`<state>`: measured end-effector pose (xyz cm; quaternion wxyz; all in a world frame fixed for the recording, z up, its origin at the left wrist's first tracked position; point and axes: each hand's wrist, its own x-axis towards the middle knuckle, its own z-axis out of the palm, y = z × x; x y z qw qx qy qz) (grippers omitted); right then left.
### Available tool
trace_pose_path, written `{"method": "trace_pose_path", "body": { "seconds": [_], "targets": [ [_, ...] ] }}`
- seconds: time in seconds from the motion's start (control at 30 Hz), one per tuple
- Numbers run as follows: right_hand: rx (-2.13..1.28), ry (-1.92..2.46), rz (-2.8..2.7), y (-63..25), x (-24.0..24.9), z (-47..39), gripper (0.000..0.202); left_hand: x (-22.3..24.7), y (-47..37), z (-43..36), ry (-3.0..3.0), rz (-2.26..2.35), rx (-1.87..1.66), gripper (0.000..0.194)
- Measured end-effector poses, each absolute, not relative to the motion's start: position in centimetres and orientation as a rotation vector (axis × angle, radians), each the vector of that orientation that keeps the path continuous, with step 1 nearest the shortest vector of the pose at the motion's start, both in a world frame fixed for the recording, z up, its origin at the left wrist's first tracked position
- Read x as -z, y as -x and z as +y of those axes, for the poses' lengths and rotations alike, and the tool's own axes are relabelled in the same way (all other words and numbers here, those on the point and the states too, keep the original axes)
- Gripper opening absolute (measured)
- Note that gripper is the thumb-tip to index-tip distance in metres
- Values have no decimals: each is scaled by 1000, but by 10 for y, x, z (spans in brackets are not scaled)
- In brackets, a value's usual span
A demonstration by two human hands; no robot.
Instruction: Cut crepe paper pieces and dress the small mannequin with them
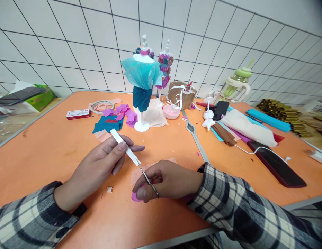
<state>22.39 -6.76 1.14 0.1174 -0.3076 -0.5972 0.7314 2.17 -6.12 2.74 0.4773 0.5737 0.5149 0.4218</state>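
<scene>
Between thumb and fingers, my left hand (106, 154) pinches a narrow white strip (133, 156). My right hand (166, 181) is closed on a small pair of scissors (145, 176), whose blades reach the strip's lower end. A scrap of purple paper (135, 197) shows under my right fingers, with pale pink paper (135, 177) flat beside them. Beyond my hands stands a small white dress form (142, 126), upright, wearing a turquoise paper ruffle (143, 74) over a dark teal wrap (142, 98).
Crumpled purple paper (131, 117), teal paper (106, 125), a tape roll (100, 107) and a red-white box (78, 114) lie left. Behind are another decorated form (164, 64), a pink bowl (171, 112) and a paper bag (181, 95). Rightward: a bottle (236, 84), paper rolls (248, 128), a dark device (277, 166).
</scene>
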Motion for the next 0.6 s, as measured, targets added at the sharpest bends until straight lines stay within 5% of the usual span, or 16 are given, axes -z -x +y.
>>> {"method": "trace_pose_path", "body": {
  "seconds": [0.6],
  "targets": [
    [-2052,983,-1849,-225,-9,-66,53,-31,-25,-62,-1409,1306,-1044,36]
  ]
}}
